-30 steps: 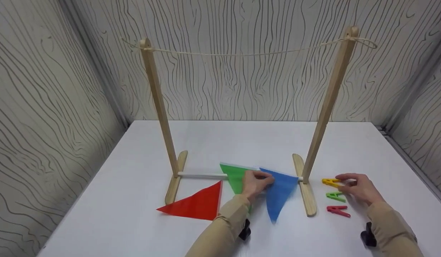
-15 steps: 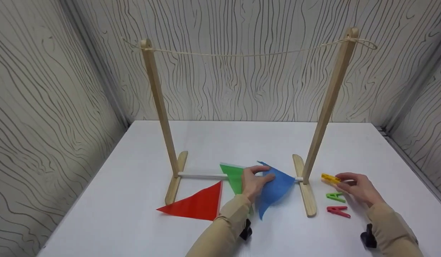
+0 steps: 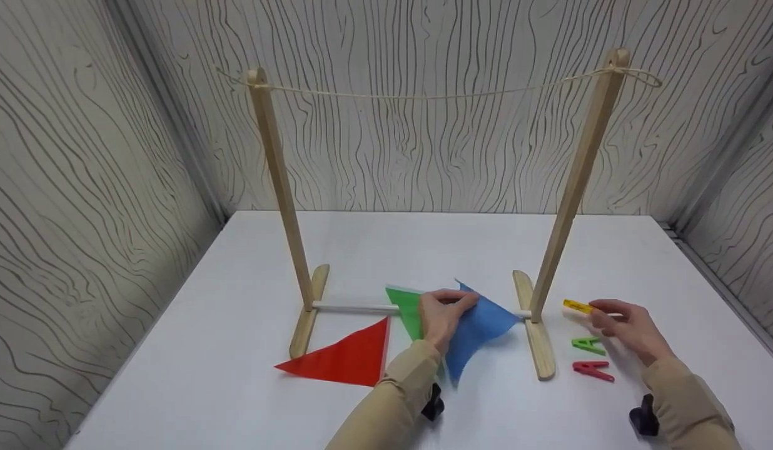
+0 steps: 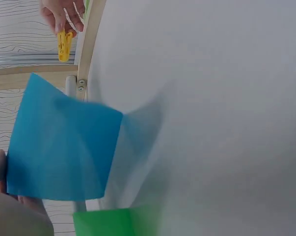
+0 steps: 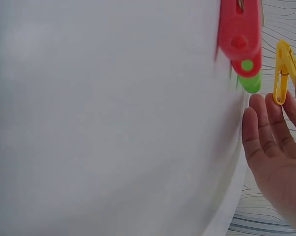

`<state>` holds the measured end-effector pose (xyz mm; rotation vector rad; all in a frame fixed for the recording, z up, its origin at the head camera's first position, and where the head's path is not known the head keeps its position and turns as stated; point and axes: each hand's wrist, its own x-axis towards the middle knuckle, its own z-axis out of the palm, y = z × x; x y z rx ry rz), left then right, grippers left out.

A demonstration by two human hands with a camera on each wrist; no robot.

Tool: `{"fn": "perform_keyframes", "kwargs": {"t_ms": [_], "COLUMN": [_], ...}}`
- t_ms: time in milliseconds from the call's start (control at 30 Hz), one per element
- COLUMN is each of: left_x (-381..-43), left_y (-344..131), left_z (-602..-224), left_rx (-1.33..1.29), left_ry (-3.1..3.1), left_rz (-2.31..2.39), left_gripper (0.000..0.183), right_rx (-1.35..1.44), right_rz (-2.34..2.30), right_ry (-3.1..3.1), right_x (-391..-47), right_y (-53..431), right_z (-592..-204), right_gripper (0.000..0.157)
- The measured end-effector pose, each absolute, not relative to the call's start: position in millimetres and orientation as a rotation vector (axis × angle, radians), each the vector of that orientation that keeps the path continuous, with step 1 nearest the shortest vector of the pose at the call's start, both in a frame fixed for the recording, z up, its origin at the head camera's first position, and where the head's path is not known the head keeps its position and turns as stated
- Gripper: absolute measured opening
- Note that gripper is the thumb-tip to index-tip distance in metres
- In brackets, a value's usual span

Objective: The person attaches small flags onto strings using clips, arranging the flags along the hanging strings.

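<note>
My left hand [image 3: 452, 301] pinches the top edge of a blue triangular flag [image 3: 480, 328] and holds it partly raised off the white table [image 3: 424, 244]; its tip hangs down toward me. The left wrist view shows the blue flag [image 4: 64, 142] lifted, with its shadow on the table. My right hand [image 3: 596, 310] pinches a yellow clothespin [image 3: 577, 306] just right of the rack's right foot. In the right wrist view the yellow clothespin [image 5: 283, 69] sticks out past my fingertips.
A wooden rack has a left post [image 3: 280, 187], a right post [image 3: 577, 169] and a string [image 3: 424, 95] across the top. A green flag [image 3: 410, 309] and a red flag [image 3: 349, 359] lie flat. A green clothespin [image 3: 588, 343] and a red clothespin [image 3: 591, 369] lie right of the rack.
The left hand has lifted the blue flag off the table and its tip has swung left. The right hand has picked the yellow clothespin up from the table.
</note>
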<state>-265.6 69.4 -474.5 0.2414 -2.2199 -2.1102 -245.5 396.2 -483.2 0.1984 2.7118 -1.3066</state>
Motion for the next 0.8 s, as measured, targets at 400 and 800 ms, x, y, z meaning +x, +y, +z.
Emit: {"fn": "perform_keyframes", "kwargs": {"t_ms": [400, 800], "left_x": [-266, -266], "left_y": [73, 74], "left_z": [-470, -459], "left_rx": [0.224, 0.302], "left_ry": [-2.075, -2.024], "left_rz": [-2.179, -2.415], "left_gripper": [0.017, 0.052], "right_rx": [0.321, 0.201], "right_rz": [-1.993, -2.802], "right_ry": [2.325, 1.248], "right_x": [-245, -236], "right_y": [385, 375], "right_z": [-478, -470], "right_gripper": [0.077, 0.021]}}
